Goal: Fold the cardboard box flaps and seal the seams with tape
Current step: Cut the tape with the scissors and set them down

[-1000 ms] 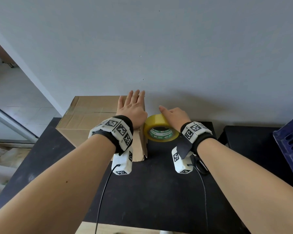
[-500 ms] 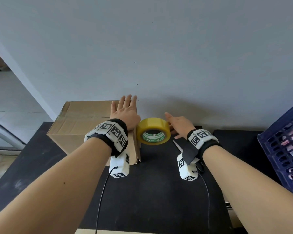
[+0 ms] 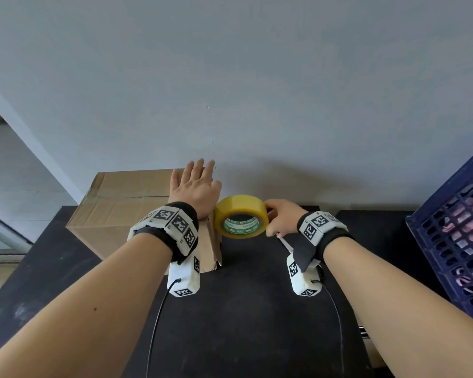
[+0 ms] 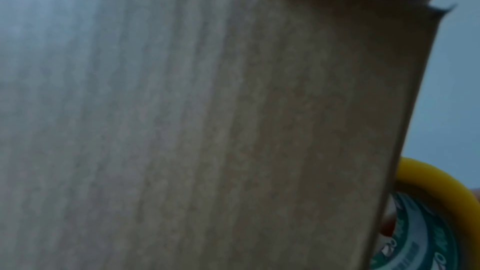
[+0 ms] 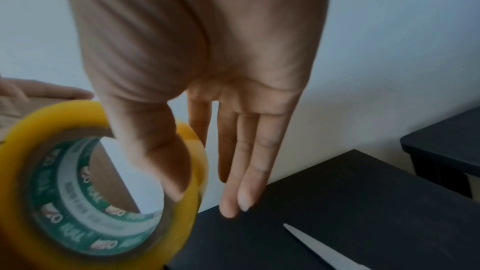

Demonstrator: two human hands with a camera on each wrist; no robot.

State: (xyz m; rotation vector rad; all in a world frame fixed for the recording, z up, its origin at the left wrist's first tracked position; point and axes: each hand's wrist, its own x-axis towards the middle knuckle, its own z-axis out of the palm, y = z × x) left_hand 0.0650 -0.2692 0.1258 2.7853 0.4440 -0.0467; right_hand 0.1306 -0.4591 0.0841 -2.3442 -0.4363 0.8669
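A brown cardboard box (image 3: 126, 203) lies at the table's back left. My left hand (image 3: 195, 186) rests flat on the right end of its top, fingers straight. Below that wrist a cardboard flap (image 3: 210, 246) stands on edge at the box's right end, and it fills the left wrist view (image 4: 207, 130). My right hand (image 3: 273, 219) holds a yellow tape roll (image 3: 241, 205) upright just right of the box. In the right wrist view the thumb (image 5: 161, 151) hooks through the roll's core (image 5: 64, 182) while the other fingers hang straight behind it.
A scissor blade (image 3: 284, 242) lies on the black table (image 3: 243, 309) under my right wrist, also seen as the blade (image 5: 324, 252). A dark blue crate (image 3: 453, 241) stands at the right. A grey wall runs close behind the box.
My right hand has taken hold of the tape roll and tipped it up on edge beside the box. The left hand stays flat on the box top.
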